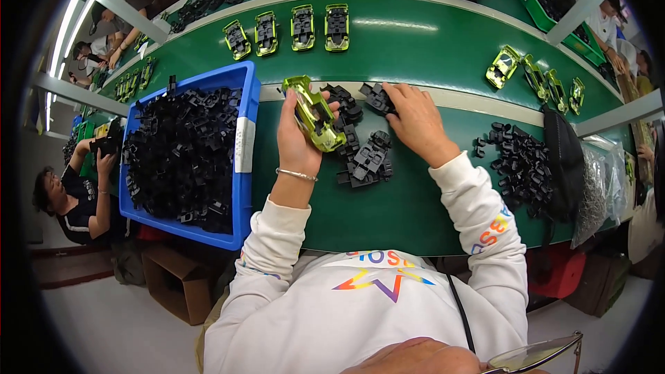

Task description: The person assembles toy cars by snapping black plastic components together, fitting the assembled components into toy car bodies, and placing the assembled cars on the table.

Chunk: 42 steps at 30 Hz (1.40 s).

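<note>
Green bench holds four fitted car shells (291, 30) upturned on the belt, while the left hand (296, 140) grips another shell (313, 112) unfitted and the right hand (414, 121) pinches a black part (378, 99) from the loose pile (364, 156).

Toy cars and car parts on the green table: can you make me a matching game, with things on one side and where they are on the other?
Things:
1. shiny green toy car shell
2. blue bin
3. black plastic part
4. four upside-down cars

Places:
A. under the right hand fingers
B. in a row on the green belt
C. held in the left hand
D. left of the hands, full of black parts

Pairs: 1-C, 2-D, 3-A, 4-B
</note>
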Each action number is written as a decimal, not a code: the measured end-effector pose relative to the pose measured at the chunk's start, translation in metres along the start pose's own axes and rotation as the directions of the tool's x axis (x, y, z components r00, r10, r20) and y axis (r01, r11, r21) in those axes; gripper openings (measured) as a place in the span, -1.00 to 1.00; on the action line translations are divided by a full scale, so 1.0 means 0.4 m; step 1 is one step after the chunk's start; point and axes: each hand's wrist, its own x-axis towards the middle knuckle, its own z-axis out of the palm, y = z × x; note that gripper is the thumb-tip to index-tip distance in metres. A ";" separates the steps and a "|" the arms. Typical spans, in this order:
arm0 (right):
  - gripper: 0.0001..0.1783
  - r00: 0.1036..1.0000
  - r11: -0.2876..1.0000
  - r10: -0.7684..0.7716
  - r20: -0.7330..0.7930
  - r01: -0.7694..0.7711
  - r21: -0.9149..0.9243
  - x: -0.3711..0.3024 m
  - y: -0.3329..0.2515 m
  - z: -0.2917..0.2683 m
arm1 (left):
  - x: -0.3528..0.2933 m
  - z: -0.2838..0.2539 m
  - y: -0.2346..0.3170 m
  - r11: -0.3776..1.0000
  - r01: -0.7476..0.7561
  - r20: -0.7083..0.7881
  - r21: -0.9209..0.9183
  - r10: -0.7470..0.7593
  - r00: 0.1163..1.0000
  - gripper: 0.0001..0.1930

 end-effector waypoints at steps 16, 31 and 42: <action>-0.48 0.922 0.932 0.315 -0.224 -0.345 -0.109 -0.173 0.069 -0.093 | 0.004 0.065 -0.045 0.986 0.160 0.221 -0.042 -0.147 0.964 -0.49; -0.45 0.904 0.847 0.274 -0.327 -0.066 0.527 -0.079 -0.131 -0.154 | -0.051 0.166 -0.152 0.977 0.157 0.268 -0.145 -0.114 0.957 -0.41; -0.38 0.979 0.957 0.115 -0.171 -0.063 0.283 -0.078 -0.163 -0.183 | -0.056 0.163 -0.127 0.985 0.113 0.319 -0.133 -0.065 0.945 -0.42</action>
